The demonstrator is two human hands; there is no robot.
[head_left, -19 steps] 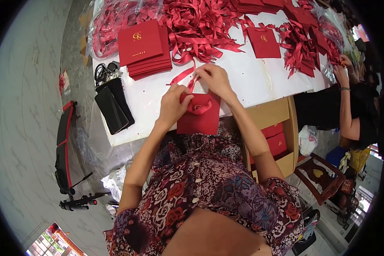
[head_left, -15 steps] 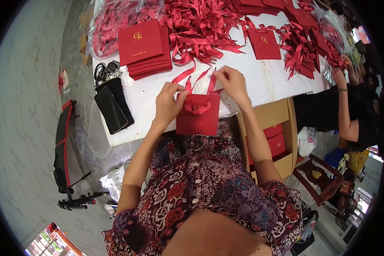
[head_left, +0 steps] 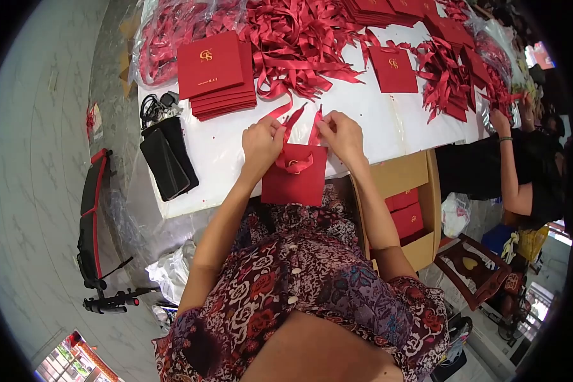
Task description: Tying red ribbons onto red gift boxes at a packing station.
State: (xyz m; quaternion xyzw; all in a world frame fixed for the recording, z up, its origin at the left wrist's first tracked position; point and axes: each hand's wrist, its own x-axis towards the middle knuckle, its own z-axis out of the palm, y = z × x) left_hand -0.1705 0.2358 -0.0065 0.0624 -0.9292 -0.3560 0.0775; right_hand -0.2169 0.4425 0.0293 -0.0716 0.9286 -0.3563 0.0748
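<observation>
A small red paper bag (head_left: 291,189) lies at the near edge of the white table, overhanging toward my lap. Across its front hangs a red ribbon loop (head_left: 297,164), partly covering a gold print. My left hand (head_left: 262,145) is at the bag's upper left, thumb and fingers pinched on a red ribbon (head_left: 293,121). My right hand (head_left: 342,135) pinches a second ribbon strand (head_left: 316,126) above the bag's upper right. Both strands have dark tips that point away from me. Where they join the bag is partly hidden by my left fingers.
Flat red bags (head_left: 218,69) are stacked at left, beside a heap of loose ribbons (head_left: 299,44). A black phone (head_left: 163,164) lies near the left edge. Right of my lap stands a cardboard box (head_left: 426,210) holding red bags. A co-worker's arm (head_left: 507,162) reaches in at far right.
My right hand has moved slightly down and its grip now sits lower on its strand. My left hand has shifted a little right, closer to the ribbons. The bag has slipped slightly nearer me.
</observation>
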